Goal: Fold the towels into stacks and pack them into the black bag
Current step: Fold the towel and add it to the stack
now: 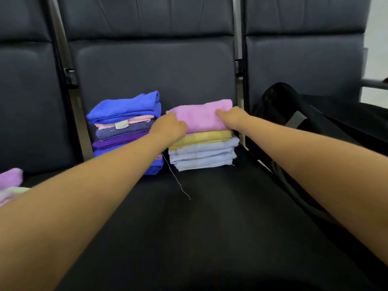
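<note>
Clearly, loose towels wait far left of the pink towel, probably still to fold. Just left of it stands the blue stack, kept against the seat back. The left hand and right hand curl on the pink towel's ends, likely squaring it on its stack. Right of it lies the black bag; I cannot tell whether it is open.

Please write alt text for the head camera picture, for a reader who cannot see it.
Both hands, left hand and right hand, grip a folded pink towel atop a stack of yellow and pale blue towels on a dark seat, beside a blue and purple stack; a black bag lies right.
</note>
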### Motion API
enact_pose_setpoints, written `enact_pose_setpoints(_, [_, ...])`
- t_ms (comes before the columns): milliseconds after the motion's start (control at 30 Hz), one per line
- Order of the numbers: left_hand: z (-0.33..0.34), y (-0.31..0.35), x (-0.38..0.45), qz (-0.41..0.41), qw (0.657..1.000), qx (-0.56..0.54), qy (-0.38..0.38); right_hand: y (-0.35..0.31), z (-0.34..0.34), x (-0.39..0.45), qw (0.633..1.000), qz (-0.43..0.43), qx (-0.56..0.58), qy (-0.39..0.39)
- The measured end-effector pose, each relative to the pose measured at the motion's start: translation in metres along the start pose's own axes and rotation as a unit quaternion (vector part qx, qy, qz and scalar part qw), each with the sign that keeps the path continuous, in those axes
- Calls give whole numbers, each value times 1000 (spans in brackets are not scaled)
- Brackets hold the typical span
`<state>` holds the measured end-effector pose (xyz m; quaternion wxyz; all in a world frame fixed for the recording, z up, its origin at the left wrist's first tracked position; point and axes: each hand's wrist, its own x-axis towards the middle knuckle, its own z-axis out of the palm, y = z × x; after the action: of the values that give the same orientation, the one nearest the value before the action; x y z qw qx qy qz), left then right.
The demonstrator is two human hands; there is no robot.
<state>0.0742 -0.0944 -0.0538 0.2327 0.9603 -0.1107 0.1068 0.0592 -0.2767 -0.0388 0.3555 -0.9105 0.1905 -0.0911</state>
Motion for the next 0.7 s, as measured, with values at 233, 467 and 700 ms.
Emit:
enact_pose_setpoints(233, [-24,-18,-70,40,999,10,13,-8,-7,-57,954,-170,-116,220])
enact_pose_setpoints(467, [-76,-78,-197,68,997,29,-37,-38,37,-165,931,-342,-117,61])
enact_pose_setpoints(700, [-150,-204,-287,-9,996,28,86,-84,145,-269,938,-290,4,-190])
